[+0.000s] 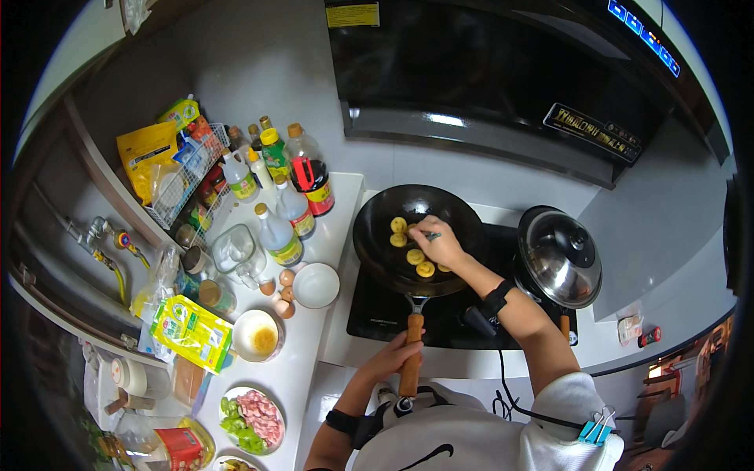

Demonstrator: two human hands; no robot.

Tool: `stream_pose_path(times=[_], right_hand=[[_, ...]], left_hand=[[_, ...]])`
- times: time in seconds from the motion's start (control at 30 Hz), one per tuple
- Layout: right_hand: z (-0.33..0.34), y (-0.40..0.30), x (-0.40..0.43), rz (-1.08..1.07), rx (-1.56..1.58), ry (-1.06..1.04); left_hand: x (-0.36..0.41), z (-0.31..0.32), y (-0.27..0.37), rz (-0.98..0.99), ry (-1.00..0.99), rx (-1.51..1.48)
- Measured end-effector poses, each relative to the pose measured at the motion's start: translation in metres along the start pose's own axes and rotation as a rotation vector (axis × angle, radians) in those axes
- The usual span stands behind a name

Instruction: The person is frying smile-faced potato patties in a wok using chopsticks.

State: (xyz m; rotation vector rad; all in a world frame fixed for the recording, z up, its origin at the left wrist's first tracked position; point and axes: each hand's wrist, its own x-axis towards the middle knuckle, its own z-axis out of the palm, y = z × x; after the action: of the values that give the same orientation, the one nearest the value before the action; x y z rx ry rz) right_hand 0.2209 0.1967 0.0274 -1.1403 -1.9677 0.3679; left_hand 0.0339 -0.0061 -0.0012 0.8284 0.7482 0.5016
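A black wok (pixel 383 265) rests on the dark cooktop (pixel 377 321), its wooden handle (pixel 410 377) pointing towards me. My left hand (pixel 400 353) is closed around that handle. Over the inside of the wok is my right hand (pixel 436 238), its fingers pinched together; a small greenish end of something shows at them, too hidden to name. Several round yellow pieces of food (pixel 415 256) lie in the wok, left of and below my right hand, one partly hidden by my wrist.
A lidded pan (pixel 559 259) stands on the cooktop's right. The left counter holds sauce bottles (pixel 278 235), eggshells (pixel 284 309), a white bowl (pixel 316 285), a bowl with yellow residue (pixel 257 335) and a plate of sliced meat and green peppers (pixel 253 419). A range hood (pixel 471 129) hangs beyond the wok.
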Motion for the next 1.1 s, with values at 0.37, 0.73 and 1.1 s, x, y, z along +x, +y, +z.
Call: stream_pose_path(times=[0.37,0.73,1.1], right_hand=[[-0.024,0.013,0.014,0.077,0.016,0.034],[-0.019,-0.004,0.012,0.082,-0.048,0.04],[0.004,0.006,0.005,0.031,-0.079,0.052]], left_hand=[[0.0,0.001,0.001,-0.009,0.011,0.009],[0.001,-0.001,0.002,-0.024,-0.018,-0.004],[0.003,-0.007,-0.005,-0.04,0.01,-0.004]])
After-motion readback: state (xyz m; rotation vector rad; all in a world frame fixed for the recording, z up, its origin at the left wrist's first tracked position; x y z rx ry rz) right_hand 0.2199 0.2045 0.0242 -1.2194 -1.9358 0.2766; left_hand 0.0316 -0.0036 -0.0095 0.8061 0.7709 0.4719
